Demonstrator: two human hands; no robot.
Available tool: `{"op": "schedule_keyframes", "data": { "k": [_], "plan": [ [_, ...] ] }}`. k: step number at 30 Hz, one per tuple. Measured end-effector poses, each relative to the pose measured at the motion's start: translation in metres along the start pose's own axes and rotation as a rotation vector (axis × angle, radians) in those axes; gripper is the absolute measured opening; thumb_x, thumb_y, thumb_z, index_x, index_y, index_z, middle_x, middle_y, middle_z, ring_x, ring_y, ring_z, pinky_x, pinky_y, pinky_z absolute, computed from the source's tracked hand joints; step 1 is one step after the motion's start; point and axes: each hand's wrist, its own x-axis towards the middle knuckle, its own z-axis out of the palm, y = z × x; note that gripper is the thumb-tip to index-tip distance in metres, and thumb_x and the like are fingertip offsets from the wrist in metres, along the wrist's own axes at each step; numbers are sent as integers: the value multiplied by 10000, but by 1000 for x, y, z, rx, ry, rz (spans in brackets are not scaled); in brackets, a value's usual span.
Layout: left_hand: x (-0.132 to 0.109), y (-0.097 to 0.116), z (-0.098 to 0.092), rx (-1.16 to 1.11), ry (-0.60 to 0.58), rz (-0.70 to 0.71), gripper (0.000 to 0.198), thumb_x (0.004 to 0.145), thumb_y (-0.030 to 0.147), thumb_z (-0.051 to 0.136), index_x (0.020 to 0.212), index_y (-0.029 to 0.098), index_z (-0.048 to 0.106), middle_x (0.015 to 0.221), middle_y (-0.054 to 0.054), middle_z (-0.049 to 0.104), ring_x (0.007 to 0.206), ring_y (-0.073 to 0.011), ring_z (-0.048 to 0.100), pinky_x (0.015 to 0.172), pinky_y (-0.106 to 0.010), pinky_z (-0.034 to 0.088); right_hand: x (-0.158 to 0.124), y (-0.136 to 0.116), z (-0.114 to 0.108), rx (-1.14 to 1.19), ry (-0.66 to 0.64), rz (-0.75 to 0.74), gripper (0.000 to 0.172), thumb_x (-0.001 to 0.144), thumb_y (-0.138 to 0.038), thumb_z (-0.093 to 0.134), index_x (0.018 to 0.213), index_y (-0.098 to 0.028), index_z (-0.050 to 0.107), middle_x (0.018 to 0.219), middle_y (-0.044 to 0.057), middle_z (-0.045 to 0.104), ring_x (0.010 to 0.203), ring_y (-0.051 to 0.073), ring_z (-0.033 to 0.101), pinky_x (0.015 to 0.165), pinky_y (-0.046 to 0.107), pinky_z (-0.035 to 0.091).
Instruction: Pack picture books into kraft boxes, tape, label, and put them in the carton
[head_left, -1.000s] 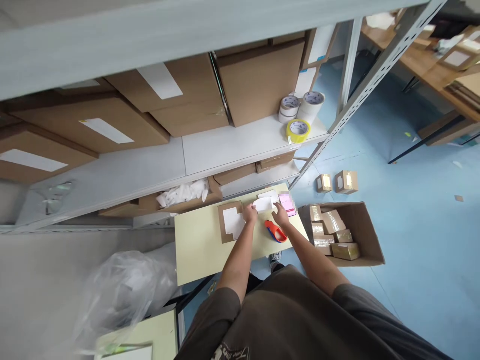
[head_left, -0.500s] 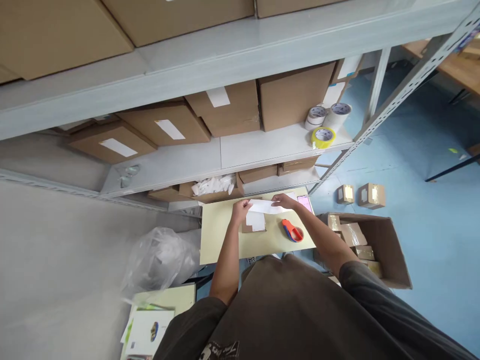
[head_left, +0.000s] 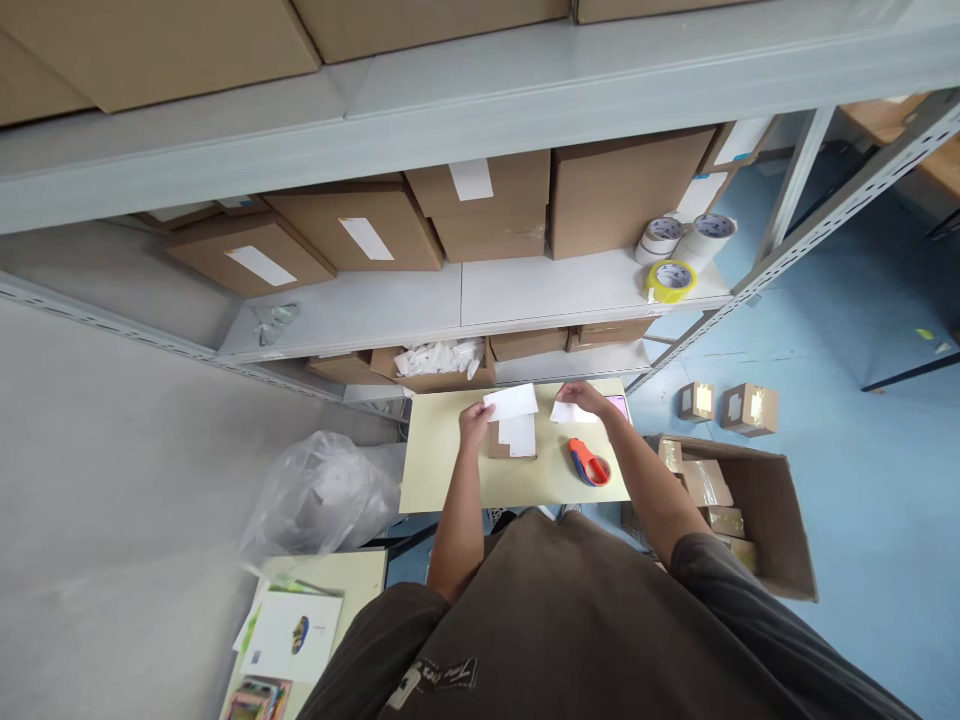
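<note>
My left hand (head_left: 475, 421) pinches a white paper sheet (head_left: 512, 402) above a small cardboard box (head_left: 513, 438) that has a white label on top and sits on the pale yellow table (head_left: 450, 470). Over to the right, my right hand (head_left: 584, 398) is closed on a second white paper (head_left: 566, 412), held just above the table near a pink card (head_left: 618, 403). An orange and blue tape dispenser (head_left: 589, 464) lies on the table below my right hand.
Metal shelving (head_left: 465, 300) behind the table holds big cardboard boxes and tape rolls (head_left: 673, 280). An open carton (head_left: 780, 540) of small parcels stands on the blue floor at right, two small boxes (head_left: 727, 404) beyond it. A clear plastic bag (head_left: 322, 495) sits left.
The one white sheet stretched between both hands has come apart into two pieces, one in each hand. My head has tilted up a little, showing more shelving.
</note>
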Motion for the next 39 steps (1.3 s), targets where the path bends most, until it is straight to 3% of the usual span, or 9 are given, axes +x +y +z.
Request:
{"op": "schedule_keyframes", "data": {
  "k": [4, 10, 13, 15, 18, 22, 25, 31, 39],
  "plan": [
    [-2, -2, -2, -155, 11, -19, 389, 783, 562, 791, 807, 175, 756, 811, -34, 755, 808, -202, 683, 748, -288, 541, -1, 6, -12, 8, 90, 22, 494, 759, -663, 753, 918, -195, 766, 1003, 125, 810, 916, 283, 717, 873, 425, 569],
    [-22, 5, 44, -574, 130, -223, 474, 551, 483, 982, 819, 154, 771, 755, -32, 744, 734, -162, 671, 669, -250, 497, -13, -13, 16, -275, 374, 22, 594, 840, -546, 728, 1331, -213, 733, 1375, 159, 730, 1323, 346, 632, 1186, 490, 431],
    [-31, 7, 56, -783, 87, -341, 489, 486, 343, 1019, 843, 158, 742, 815, -47, 768, 757, -151, 703, 729, -251, 523, -30, -22, 50, -226, 411, 12, 488, 877, -587, 660, 1195, -235, 773, 1245, 143, 777, 1196, 335, 689, 1079, 471, 503],
    [-34, 10, 59, -868, 19, -398, 494, 475, 273, 1020, 850, 168, 718, 853, -59, 780, 799, -166, 730, 776, -267, 542, -41, -26, 78, -145, 325, -13, 449, 882, -647, 613, 1001, -241, 765, 1074, 109, 799, 1015, 299, 717, 934, 422, 545],
    [-39, 15, 61, -897, -95, -454, 509, 479, 256, 1025, 863, 178, 699, 866, -73, 784, 860, -206, 758, 824, -305, 563, -48, -32, 115, -126, 236, -45, 478, 843, -718, 616, 740, -251, 610, 766, 27, 702, 752, 226, 627, 703, 336, 498],
    [-42, 13, 44, -757, -231, -413, 506, 540, 357, 1017, 924, 176, 740, 863, -79, 785, 886, -224, 764, 836, -328, 565, -40, -49, 136, -215, 330, -28, 430, 870, -622, 572, 657, -270, 447, 632, -16, 559, 641, 184, 495, 599, 301, 381],
    [-39, 7, 13, -611, -281, -318, 516, 531, 447, 1008, 892, 167, 769, 793, -60, 765, 809, -207, 736, 758, -303, 537, -29, -67, 139, -261, 200, -65, 349, 840, -519, 625, 650, -258, 492, 645, -15, 582, 646, 180, 511, 610, 295, 371],
    [-20, 11, -43, -589, -90, -126, 491, 516, 504, 981, 793, 152, 781, 804, -64, 767, 684, -144, 623, 647, -268, 449, -30, -95, 160, 42, 72, -56, 292, 830, -519, 721, 891, -235, 699, 777, 12, 724, 729, 191, 675, 669, 289, 475],
    [-19, 32, -57, -658, -76, -42, 415, 580, 472, 969, 796, 164, 792, 796, -49, 751, 699, -137, 605, 668, -268, 445, -55, -113, 179, 209, 108, -88, 324, 843, -548, 745, 878, -227, 717, 864, 36, 767, 769, 184, 719, 733, 311, 536]
  ]
}}
